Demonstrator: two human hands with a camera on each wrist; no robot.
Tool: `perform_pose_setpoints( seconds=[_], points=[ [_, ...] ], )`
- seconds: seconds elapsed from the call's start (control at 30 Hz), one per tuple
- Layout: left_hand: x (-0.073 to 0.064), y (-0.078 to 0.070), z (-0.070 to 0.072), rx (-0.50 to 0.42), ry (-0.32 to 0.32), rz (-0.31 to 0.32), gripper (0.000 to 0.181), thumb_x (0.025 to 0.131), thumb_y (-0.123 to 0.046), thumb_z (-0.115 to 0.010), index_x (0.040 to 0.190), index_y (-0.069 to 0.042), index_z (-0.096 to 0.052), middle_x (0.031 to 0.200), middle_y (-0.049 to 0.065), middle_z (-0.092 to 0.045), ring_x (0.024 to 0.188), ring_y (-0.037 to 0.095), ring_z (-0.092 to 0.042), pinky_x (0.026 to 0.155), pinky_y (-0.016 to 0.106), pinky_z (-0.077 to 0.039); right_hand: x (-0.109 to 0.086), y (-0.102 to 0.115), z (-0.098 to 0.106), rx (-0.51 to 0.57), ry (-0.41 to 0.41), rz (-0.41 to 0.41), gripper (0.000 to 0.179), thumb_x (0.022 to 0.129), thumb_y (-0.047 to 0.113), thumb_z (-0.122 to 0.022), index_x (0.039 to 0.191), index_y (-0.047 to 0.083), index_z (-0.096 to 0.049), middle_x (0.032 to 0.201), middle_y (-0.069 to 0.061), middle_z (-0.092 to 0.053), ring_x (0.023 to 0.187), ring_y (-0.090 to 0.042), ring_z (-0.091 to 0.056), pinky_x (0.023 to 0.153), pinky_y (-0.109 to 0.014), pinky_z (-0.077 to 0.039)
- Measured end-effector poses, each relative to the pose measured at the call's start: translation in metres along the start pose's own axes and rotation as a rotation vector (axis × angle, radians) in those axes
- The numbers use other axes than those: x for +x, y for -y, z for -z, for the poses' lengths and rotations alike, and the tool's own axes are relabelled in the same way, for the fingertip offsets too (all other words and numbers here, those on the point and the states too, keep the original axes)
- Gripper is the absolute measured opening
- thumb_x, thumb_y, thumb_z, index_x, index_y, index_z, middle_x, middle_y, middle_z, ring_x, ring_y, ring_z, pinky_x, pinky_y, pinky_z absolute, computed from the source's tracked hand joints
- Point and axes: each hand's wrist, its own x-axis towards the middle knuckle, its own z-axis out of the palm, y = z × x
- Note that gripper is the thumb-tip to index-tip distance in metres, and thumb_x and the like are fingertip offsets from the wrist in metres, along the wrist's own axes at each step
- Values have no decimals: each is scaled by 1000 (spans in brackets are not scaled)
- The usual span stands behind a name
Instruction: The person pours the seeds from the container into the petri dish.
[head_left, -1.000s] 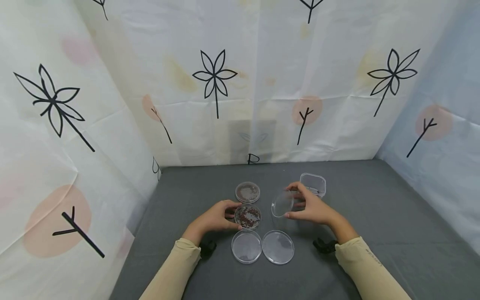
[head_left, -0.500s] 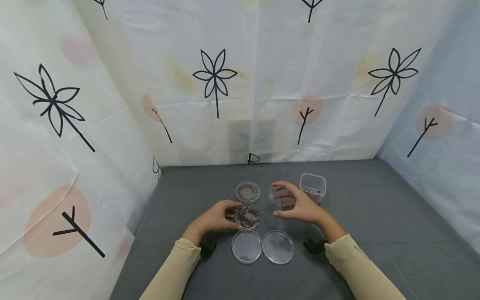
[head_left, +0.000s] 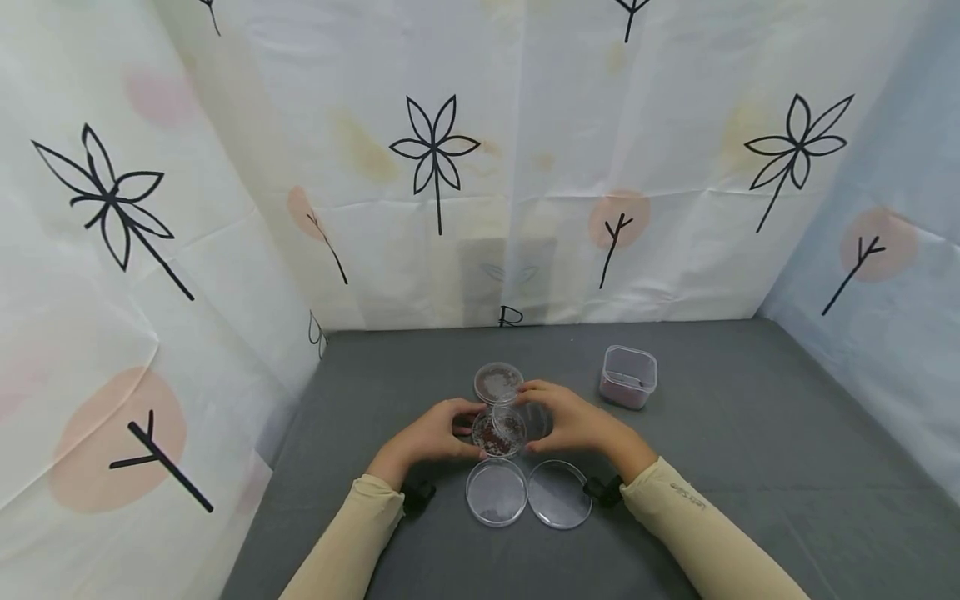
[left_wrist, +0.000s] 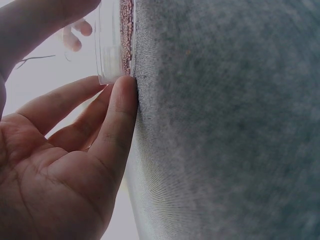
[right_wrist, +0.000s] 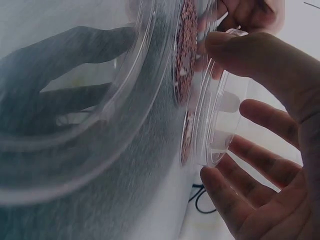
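Observation:
My left hand (head_left: 431, 435) grips the side of a clear petri dish (head_left: 489, 440) on the grey table, thumb on the near side, fingers on the far side. A patchy layer of small reddish-brown grains (left_wrist: 127, 37) lies in it. My right hand (head_left: 577, 423) holds a clear round lid (right_wrist: 220, 117) by its edge, between thumb and fingers. This lid is tilted and overlaps the right part of the held dish in the head view; whether they touch I cannot tell. Behind stands another petri dish (head_left: 498, 382) with similar grains.
Two clear round dish pieces, a left one (head_left: 496, 495) and a right one (head_left: 557, 498), lie side by side nearer me. A clear square tub (head_left: 628, 385) with reddish contents stands at the back right. A patterned cloth (head_left: 360, 275) hangs behind the table (head_left: 712, 433).
My right hand has moved left with the lid, away from the square tub to the held dish, tilting the lid on the way. The left hand has kept its grip on the dish.

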Motion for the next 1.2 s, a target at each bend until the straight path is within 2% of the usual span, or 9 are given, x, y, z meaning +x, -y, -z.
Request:
perform_pose_setpoints(
  seconds=[0.23,0.4,0.73,1.2],
  points=[
    [0,1,1,5,7,3,86,86,-14,-91,160,-7,-48,155,17,-54,136,36,-61,107,39,-60,9,6,-6,-13,23,24,48,80,18,-93,121,5,-71,150,-22,-58,140,-42,-56,112,-59,-53],
    [0,1,2,-3,11,-2,89,84,-11,-92,160,-6,-46,155,17,-54,136,36,-61,106,38,-60,10,10,-7,12,29,24,42,80,18,-94,116,7,-73,147,-19,-59,137,-38,-58,111,-57,-54],
    [-1,-2,1,-12,2,-11,88,84,-4,-90,160,-3,-46,153,20,-56,136,38,-61,109,43,-59,15,11,-13,38,41,20,40,82,21,-94,115,8,-75,144,-15,-61,134,-32,-59,110,-53,-55],
    [0,0,2,-9,5,-21,87,84,-3,-90,159,-6,-47,152,19,-56,138,38,-59,110,45,-58,17,10,-17,35,82,51,41,85,22,-92,118,8,-73,143,-15,-60,132,-32,-60,106,-50,-57]
  ],
)
